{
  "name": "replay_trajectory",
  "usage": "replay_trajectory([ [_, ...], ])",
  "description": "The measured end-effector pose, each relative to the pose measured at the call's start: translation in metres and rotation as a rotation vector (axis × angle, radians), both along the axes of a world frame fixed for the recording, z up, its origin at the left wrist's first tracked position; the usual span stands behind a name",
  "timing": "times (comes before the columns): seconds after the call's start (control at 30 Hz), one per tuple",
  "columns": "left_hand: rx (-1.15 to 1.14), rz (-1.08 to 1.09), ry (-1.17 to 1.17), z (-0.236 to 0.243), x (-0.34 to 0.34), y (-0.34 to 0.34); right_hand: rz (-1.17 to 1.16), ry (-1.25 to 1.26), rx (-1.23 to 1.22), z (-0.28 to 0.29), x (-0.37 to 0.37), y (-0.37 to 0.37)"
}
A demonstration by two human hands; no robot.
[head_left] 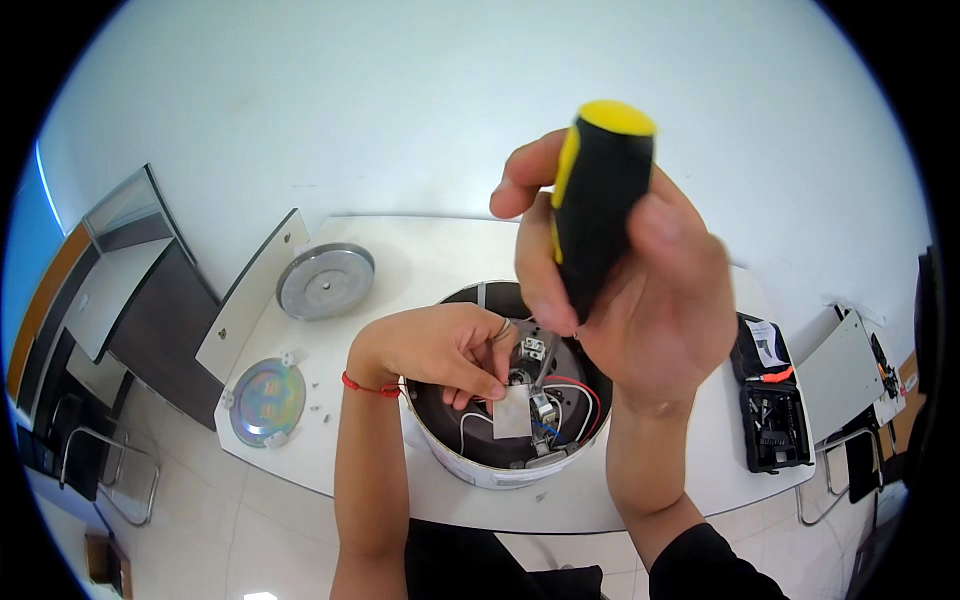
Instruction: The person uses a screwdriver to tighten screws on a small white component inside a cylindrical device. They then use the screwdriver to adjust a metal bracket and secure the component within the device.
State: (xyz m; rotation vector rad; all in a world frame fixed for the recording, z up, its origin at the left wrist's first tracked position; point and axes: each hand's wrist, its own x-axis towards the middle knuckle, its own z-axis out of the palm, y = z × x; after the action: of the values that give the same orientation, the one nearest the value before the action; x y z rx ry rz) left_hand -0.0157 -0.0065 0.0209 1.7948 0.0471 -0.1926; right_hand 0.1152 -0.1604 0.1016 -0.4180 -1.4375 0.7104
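A round, open metal appliance housing (480, 474) with a white outer wall stands in front of me, with wires and metal fittings inside. Over it, my right hand (660, 310) grips a screwdriver (604, 190) by its thick black and yellow handle. The shaft slants down into the housing; what its tip touches is hard to make out. My left hand (440, 345) reaches over the left rim, thumb and fingers closed at the upper edge of a small pale rectangular plate (512, 416). Red, white and blue wires run beside the plate.
A shallow round metal lid (326, 281) lies at the back left of the white table (570, 512). Nearer is a shiny iridescent disc (266, 402) with white clips, several small screws beside it. An open black tool case (775, 420) sits at the right edge.
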Motion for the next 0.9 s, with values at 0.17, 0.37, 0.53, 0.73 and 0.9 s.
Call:
replay_trajectory([
  [0.17,-0.032,-0.015,-0.017,-0.002,0.004,0.001,-0.254,-0.049,-0.002,-0.004,-0.001,0.0],
  [0.37,-0.019,-0.018,-0.026,-0.004,0.0,0.002,0.011,0.002,-0.009,-0.003,-0.006,0.007],
  [0.53,-0.036,-0.029,-0.025,-0.005,0.004,0.003,-0.21,0.003,0.017,-0.007,-0.006,0.009],
  [0.73,-0.037,-0.028,-0.016,-0.004,0.002,0.002,-0.052,0.032,0.05,-0.007,0.009,0.016],
  [0.9,-0.039,-0.038,-0.021,-0.003,0.005,0.002,-0.163,-0.06,0.021,-0.002,0.0,0.01],
])
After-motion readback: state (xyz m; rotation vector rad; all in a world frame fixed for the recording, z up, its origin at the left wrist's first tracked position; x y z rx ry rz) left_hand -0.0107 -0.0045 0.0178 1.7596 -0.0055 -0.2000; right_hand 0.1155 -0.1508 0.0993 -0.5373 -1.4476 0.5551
